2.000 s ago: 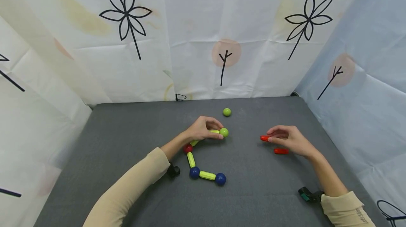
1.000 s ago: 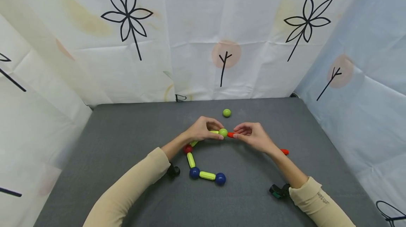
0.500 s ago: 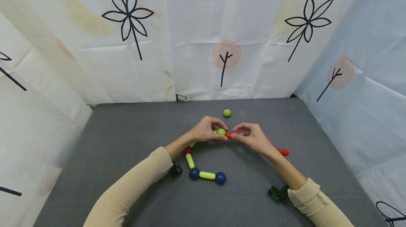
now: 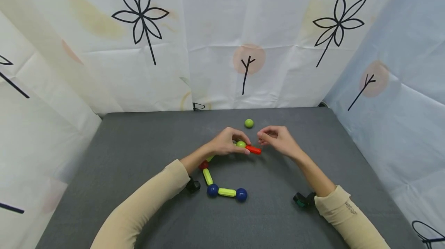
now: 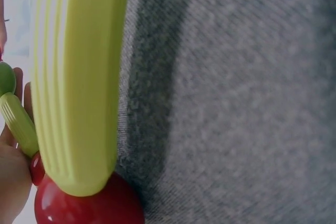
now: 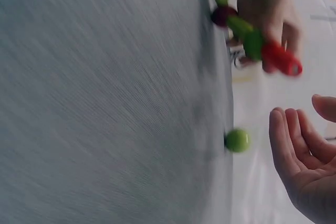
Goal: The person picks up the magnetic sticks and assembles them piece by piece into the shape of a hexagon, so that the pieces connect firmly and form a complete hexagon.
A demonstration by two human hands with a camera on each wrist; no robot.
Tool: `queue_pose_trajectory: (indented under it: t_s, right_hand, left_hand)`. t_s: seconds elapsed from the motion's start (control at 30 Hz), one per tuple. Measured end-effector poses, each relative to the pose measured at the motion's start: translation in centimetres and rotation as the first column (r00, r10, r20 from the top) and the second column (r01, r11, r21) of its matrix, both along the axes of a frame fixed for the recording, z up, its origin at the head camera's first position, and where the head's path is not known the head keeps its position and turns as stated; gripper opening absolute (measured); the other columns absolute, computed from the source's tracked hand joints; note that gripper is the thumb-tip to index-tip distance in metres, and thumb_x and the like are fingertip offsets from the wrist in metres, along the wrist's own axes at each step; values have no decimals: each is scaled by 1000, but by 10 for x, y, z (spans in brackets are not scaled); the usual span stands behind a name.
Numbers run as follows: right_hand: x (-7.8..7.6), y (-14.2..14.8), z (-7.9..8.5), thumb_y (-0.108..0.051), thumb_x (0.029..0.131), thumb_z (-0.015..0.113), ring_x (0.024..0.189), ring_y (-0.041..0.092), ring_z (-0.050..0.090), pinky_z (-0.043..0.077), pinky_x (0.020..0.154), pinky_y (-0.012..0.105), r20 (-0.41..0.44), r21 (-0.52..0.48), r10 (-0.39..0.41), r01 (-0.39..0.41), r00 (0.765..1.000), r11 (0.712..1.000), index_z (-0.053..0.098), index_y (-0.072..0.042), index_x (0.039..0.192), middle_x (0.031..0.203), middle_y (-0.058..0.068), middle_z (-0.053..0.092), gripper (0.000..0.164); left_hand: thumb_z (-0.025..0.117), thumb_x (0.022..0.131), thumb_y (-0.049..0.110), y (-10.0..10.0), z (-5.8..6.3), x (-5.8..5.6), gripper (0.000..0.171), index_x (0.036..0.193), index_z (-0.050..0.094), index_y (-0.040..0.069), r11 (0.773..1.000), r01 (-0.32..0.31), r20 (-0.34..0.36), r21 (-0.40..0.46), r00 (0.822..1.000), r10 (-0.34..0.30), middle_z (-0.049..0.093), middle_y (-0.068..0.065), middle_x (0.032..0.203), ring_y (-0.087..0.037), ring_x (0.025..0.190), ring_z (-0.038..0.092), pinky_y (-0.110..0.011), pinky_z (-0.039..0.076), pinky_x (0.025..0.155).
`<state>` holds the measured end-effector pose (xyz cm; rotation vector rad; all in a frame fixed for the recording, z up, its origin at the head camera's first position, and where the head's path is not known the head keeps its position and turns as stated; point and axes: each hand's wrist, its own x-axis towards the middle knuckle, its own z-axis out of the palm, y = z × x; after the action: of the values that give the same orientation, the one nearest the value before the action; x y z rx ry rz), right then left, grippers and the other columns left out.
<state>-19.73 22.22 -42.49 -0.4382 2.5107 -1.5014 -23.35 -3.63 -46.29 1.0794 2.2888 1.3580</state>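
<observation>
My left hand (image 4: pixel 226 142) pinches a chain of magnetic balls and rods at its far end, by a lime-green ball (image 4: pixel 240 145). From that ball a red rod (image 4: pixel 253 150) sticks out to the right, its free end off the fingers. Beyond the rod's tip is my right hand (image 4: pixel 280 140), fingers loosely bent and holding nothing; the right wrist view shows the gap between its thumb and fingers. The chain runs back through a red ball (image 4: pixel 203 164), a yellow rod (image 4: pixel 208 176), a blue ball (image 4: pixel 213 190), another yellow rod (image 4: pixel 227 192) and a blue end ball (image 4: pixel 241 195).
A loose lime-green ball (image 4: pixel 248 123) lies on the grey table (image 4: pixel 167 133) behind the hands. Printed white cloth (image 4: pixel 208 48) encloses the back and sides. Dark wrist cameras (image 4: pixel 303 200) hang under both forearms.
My right hand brought a red rod leftward to the held lime-green ball, then let go and drew slightly away. The rod now stays on the ball. Another red rod is now hidden by my right forearm.
</observation>
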Motion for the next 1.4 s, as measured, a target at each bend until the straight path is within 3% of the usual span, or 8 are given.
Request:
queue_pose_trajectory:
  t_s: [0.23, 0.5, 0.57, 0.67, 0.8, 0.97, 1.23, 1.4]
  right_hand:
    - [-48, 3, 1, -18, 108, 68, 121, 46, 72, 59, 108, 57, 27, 24, -7, 6, 1000, 1000, 64, 10, 138, 133, 31, 72, 41]
    - [-88, -12, -19, -8, 104, 71, 142, 48, 60, 50, 117, 63, 50, 66, 39, -42, 998, 997, 57, 9, 149, 154, 30, 60, 50]
    - [-94, -15, -25, -7, 102, 73, 143, 48, 60, 53, 116, 59, 56, 88, 52, -56, 997, 995, 57, 9, 149, 154, 30, 60, 52]
    - [-98, -18, -32, -5, 101, 75, 136, 47, 65, 59, 105, 44, 49, 111, 63, -68, 997, 992, 59, 10, 147, 146, 32, 65, 51]
    - [-96, -18, -34, -5, 100, 77, 126, 47, 70, 59, 93, 33, 31, 135, 45, -49, 999, 990, 63, 11, 142, 136, 34, 70, 48]
    - [-82, -14, -24, -11, 101, 78, 130, 47, 70, 62, 99, 45, 51, 131, 8, -15, 999, 991, 65, 7, 142, 144, 31, 66, 47]
    - [-42, 2, 0, -15, 101, 78, 119, 42, 77, 62, 100, 54, 34, 74, 7, -9, 999, 997, 67, 1, 140, 141, 29, 69, 44]
    - [-17, 13, 12, -15, 100, 79, 115, 35, 80, 64, 95, 43, 25, 55, 13, -15, 1000, 998, 67, 0, 140, 136, 28, 72, 44]
  left_hand:
    - [89, 92, 17, -2, 0, -2, 25, 114, 82, 9, 1000, 0, 35, 22, 999, 0, 83, -7, 111, -8, 95, 73, -28, 59, 100]
    - [88, 92, 15, -3, 1, -3, 26, 116, 81, 8, 999, 29, 64, 36, 997, -31, 83, -8, 115, -6, 97, 74, -29, 58, 106]
    - [88, 92, 15, -3, 0, -3, 26, 117, 81, 8, 999, 32, 64, 38, 997, -34, 83, -9, 115, -6, 98, 74, -30, 58, 107]
    - [88, 93, 16, -3, 0, -3, 26, 117, 81, 8, 999, 30, 64, 36, 997, -32, 83, -8, 116, -5, 101, 75, -31, 58, 109]
    - [88, 93, 16, -3, 0, -2, 25, 117, 81, 9, 999, 25, 60, 33, 998, -27, 83, -8, 115, -6, 102, 76, -33, 58, 109]
    - [88, 93, 17, -3, 0, -2, 25, 116, 81, 10, 1000, 18, 57, 22, 998, -19, 83, -7, 114, -7, 101, 75, -33, 59, 108]
    - [88, 93, 17, -2, 1, -2, 25, 116, 81, 9, 1000, 22, 50, 20, 998, -23, 83, -8, 113, -8, 96, 74, -29, 59, 103]
    - [88, 93, 16, -2, 1, -2, 24, 115, 81, 8, 999, 19, 51, 29, 998, -21, 82, -9, 114, -7, 96, 74, -29, 59, 103]
